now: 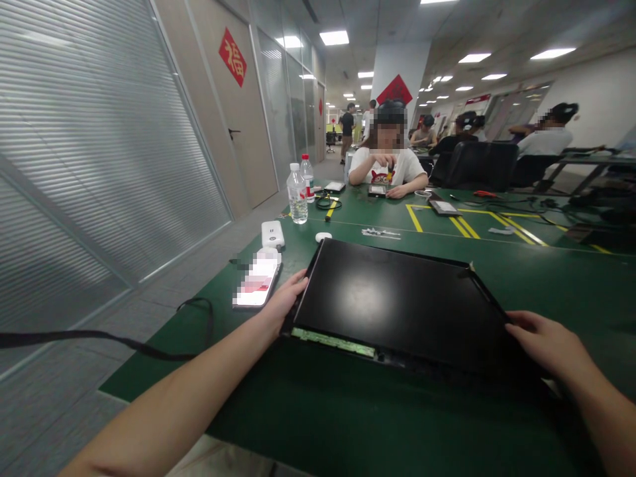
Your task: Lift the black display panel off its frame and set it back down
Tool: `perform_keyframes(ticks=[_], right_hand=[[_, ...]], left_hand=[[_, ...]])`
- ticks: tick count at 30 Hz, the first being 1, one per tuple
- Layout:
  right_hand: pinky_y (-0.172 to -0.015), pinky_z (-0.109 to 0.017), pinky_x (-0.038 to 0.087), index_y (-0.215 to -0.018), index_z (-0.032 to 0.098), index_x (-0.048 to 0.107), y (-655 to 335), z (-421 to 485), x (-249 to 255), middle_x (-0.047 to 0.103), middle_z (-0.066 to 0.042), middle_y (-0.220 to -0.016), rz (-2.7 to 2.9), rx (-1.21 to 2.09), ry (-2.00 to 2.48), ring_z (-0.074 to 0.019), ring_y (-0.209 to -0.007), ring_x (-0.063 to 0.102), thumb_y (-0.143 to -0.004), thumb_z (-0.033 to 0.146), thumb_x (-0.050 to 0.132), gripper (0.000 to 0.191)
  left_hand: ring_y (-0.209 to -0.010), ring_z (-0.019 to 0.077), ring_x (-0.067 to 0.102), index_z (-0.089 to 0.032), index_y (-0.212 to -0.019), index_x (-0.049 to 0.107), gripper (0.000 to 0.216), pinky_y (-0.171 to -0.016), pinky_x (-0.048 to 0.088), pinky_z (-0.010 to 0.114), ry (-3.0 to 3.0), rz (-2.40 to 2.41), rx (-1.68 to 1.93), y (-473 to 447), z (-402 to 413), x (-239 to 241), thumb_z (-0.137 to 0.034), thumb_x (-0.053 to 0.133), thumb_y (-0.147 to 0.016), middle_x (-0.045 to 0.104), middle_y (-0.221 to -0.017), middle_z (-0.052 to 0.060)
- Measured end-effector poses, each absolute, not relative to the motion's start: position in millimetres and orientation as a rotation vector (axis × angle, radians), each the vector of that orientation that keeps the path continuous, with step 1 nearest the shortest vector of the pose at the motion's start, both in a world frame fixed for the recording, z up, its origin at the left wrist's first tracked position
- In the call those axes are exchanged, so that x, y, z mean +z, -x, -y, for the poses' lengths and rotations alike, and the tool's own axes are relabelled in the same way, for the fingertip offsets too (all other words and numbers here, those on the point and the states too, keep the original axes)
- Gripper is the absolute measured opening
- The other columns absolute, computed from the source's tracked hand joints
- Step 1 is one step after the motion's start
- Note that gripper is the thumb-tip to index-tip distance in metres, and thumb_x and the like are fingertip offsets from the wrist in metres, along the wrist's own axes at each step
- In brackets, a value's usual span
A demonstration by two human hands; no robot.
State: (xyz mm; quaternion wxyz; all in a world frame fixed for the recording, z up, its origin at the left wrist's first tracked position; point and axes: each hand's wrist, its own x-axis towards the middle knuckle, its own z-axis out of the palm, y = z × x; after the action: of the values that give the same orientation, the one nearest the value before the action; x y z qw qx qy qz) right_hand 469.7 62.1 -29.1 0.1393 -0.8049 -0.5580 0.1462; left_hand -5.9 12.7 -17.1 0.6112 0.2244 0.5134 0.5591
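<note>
Black display panel (402,305) flat on green table (318,424), near edge toward the wearer, glossy face up with ceiling-light glare at centre. Thin green circuit strip (332,342) exposed along near-left edge of panel.

Left hand (284,301) at panel's left edge, fingers curled against the rim, thumb on top near the corner; gripping the edge. Right hand (544,341) at near-right corner, fingers bent over the rim, resting on and holding the panel; underside of grip not visible.

Phone (257,283) face up just left of left hand, screen lit, apart from panel. White power bank (273,234) beyond the phone. Small white oval item (323,236) just past panel's far-left corner. Two water bottles (297,194) farther back on left side. Black cable (149,348) trailing off table's left edge.

Another person (387,162) seated at far end of table, hands on a small device. Yellow tape lines (467,225) marked on table surface at right.
</note>
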Motion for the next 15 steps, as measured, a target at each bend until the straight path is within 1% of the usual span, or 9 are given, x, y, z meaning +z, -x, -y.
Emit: perform_keyframes(ticks=[3,6,8,10,15], right_hand=[[-0.08,-0.042,0.048,-0.102,0.021,0.069,-470,-62,-29,0.074,-0.011,-0.096,1.61,0.421,2.322,-0.0326,-0.092,0.066,-0.065,0.049,0.045,0.052],[-0.082,-0.042,0.048,-0.103,0.021,0.069,-471,-63,-32,0.074,-0.011,-0.098,1.592,0.437,2.325,-0.0324,-0.093,0.066,-0.064,0.049,0.046,0.054],[-0.082,-0.042,0.048,-0.104,0.021,0.07,-473,-64,-34,0.074,-0.011,-0.098,1.58,0.435,2.32,-0.0323,-0.093,0.066,-0.064,0.049,0.047,0.054],[-0.082,-0.042,0.049,-0.103,0.022,0.07,-475,-65,-36,0.075,-0.01,-0.097,1.58,0.424,2.313,-0.0323,-0.092,0.067,-0.064,0.049,0.047,0.052],[-0.079,-0.042,0.049,-0.103,0.023,0.071,-476,-65,-38,0.075,-0.01,-0.095,1.594,0.404,2.298,-0.0322,-0.09,0.067,-0.066,0.049,0.047,0.051]], left_hand=[[-0.056,0.0183,0.071,-0.021,-0.146,0.048,0.063,-0.054,0.056,0.027,-0.532,-1.195,1.276,6,-13,-16,-0.02,0.069,-0.087,0.077,-0.082,0.006],[-0.055,0.0202,0.071,-0.028,-0.153,0.037,0.077,-0.049,0.054,0.027,-0.558,-1.267,1.248,7,-11,-11,-0.022,0.072,-0.085,0.077,-0.084,0.006],[-0.055,0.0211,0.071,-0.032,-0.155,0.032,0.08,-0.048,0.054,0.028,-0.586,-1.304,1.229,7,-10,-9,-0.023,0.072,-0.086,0.077,-0.083,0.005],[-0.055,0.0206,0.071,-0.032,-0.154,0.037,0.073,-0.048,0.054,0.027,-0.608,-1.309,1.21,8,-9,-7,-0.022,0.068,-0.089,0.077,-0.079,0.004],[-0.06,0.0189,0.072,-0.024,-0.145,0.052,0.052,-0.052,0.054,0.025,-0.631,-1.32,1.165,7,-9,-4,-0.02,0.061,-0.094,0.077,-0.075,0.005]])
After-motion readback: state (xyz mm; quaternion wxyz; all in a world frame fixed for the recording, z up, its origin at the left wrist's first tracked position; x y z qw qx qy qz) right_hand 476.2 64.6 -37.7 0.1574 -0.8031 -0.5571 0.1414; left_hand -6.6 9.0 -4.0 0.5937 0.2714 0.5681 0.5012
